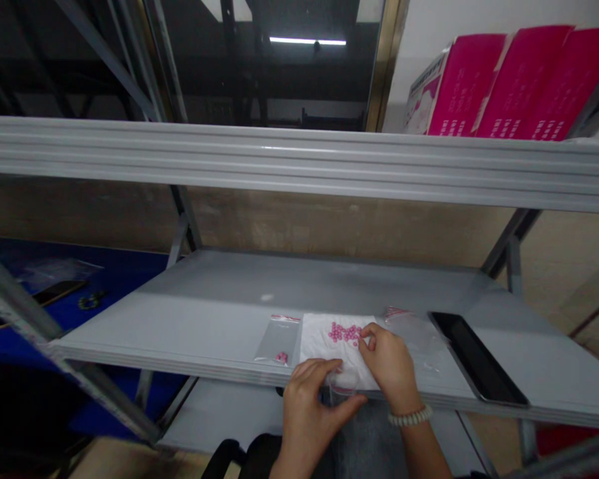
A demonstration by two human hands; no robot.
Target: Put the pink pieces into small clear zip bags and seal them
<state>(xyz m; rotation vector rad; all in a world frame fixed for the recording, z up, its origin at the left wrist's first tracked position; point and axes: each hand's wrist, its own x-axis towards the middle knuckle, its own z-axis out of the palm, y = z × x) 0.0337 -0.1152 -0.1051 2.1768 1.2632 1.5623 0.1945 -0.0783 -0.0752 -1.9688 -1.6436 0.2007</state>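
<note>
Many small pink beads [344, 332] lie on a white tissue [312, 339] near the shelf's front edge. My right hand [387, 359], with a beaded bracelet on its wrist, pinches at the right side of the beads; what is between its fingertips is too small to make out. My left hand [312, 402] is curved around a clear plastic bag [343, 380] at the tissue's front edge, thumb and fingers holding it. Left of the tissue lies a clear zip bag [279, 336] with several pink beads at its bottom.
Right of the tissue lie clear bags [414, 332] and a black tablet [476, 356]. A metal beam [299, 163] crosses above the grey shelf [180, 319]. Pink boxes [519, 86] stand on the upper shelf. On the left, a blue surface [114, 273] holds a phone [60, 291].
</note>
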